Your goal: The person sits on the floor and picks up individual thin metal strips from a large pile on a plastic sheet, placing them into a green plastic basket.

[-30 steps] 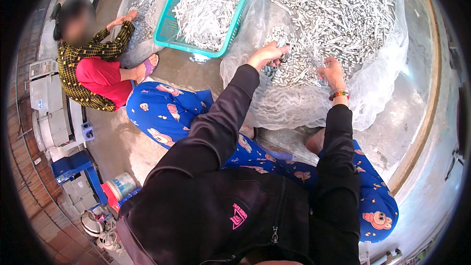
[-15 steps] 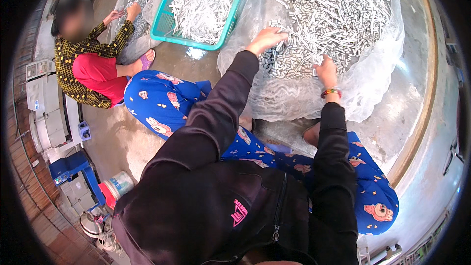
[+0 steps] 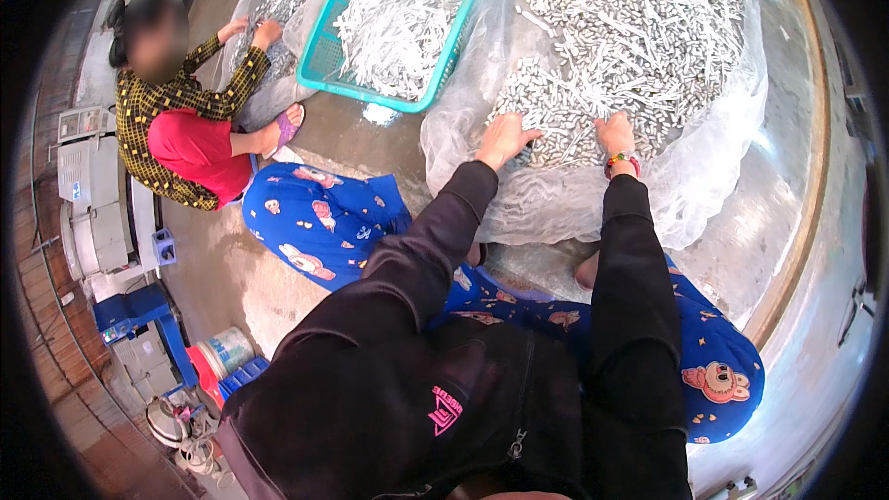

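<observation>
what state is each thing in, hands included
left hand: thumb spread, at the pile's near edge; grip unclear
right hand: fingers down at the pile's near edge; grip unclear
pile of silvery pieces: loose, spread out
plastic sheet: under the pile, near edge crumpled
green basket: upright, uncovered, holding loose strips

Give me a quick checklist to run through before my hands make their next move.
1. Left hand at the near edge of the pile of small silvery pieces: ok.
2. Right hand at that edge too: ok.
3. Either hand gripping a piece: cannot tell.
4. Translucent sheet spread beneath the pile: ok.
5. Teal perforated basket upright, left of the sheet: ok.
6. Co-worker's hands well apart from yours: ok.
</observation>
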A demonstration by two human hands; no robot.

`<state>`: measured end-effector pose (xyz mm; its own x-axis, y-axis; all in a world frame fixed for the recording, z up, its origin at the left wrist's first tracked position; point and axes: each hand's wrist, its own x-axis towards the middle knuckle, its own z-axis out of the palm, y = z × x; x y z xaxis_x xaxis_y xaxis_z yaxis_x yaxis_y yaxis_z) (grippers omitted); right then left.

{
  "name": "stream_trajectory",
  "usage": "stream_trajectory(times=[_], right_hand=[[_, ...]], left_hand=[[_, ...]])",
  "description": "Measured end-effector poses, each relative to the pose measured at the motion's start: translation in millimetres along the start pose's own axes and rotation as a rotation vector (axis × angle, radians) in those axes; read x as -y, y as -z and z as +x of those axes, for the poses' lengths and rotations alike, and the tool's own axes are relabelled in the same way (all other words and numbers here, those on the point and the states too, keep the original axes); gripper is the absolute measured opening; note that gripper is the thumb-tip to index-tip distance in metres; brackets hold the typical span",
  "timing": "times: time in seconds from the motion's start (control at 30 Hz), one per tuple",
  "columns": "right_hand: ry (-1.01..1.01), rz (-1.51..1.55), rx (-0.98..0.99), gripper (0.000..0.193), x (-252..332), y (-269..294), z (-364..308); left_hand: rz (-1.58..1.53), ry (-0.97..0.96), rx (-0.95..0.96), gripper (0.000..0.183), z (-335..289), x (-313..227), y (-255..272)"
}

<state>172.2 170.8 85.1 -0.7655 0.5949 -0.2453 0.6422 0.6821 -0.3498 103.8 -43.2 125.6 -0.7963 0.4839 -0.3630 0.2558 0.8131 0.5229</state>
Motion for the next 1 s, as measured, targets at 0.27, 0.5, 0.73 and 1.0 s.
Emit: stream_trajectory(times=[0.27,0.5,0.73,1.0], right_hand=[[-0.036,-0.026,0.155,0.045,19.7,20.9,-26.5],[0.115,0.189,0.243,0.049,-11.7,8.4,-22.7],[-0.109,1.447,0.588,0.014,-7.5,53.8,-31.4],[-0.039,1.477,0.669,0.015,-2.0,83.0,-49.6]], left_hand=[[-0.066,0.132,0.045,0.036,12.3,0.9,25.0],[-0.132,0.014,0.11,0.043,10.3,-8.3,-4.3],[-0.767,0.058,0.211,0.028,18.0,-41.3,43.0],[0.355,-0.373,0.08,0.018,29.2,-38.1,3.6]])
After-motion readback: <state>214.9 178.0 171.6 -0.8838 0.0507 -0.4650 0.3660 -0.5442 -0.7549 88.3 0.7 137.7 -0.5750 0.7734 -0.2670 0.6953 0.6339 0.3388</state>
